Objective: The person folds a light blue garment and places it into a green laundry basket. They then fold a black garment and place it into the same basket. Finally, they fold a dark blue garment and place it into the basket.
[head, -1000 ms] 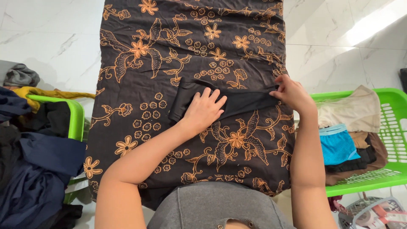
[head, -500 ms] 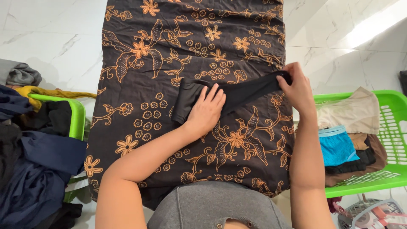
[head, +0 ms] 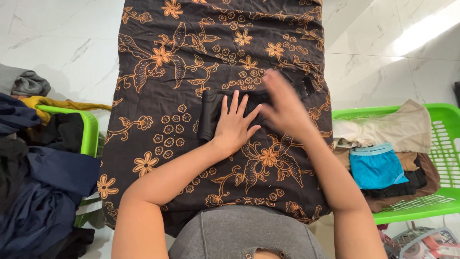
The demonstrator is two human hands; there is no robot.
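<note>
- Pressing flat, the left hand [head: 233,124] lies palm down with fingers spread on the black garment [head: 213,112].
- Black garment: lies on the dark cloth with orange flowers and butterflies [head: 163,72], near its centre.
- Right hand [head: 282,105]: blurred above the garment's right part, beside the left fingertips; its grip cannot be told.
- Both forearms angle inward from the lower edge.
- Green baskets [head: 443,144] of clothes stand at both sides.

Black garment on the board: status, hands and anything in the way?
Left hand flat, pinning black garment. Right hand blurred over its right half, grip unclear. Patterned cloth around it unobstructed.
</note>
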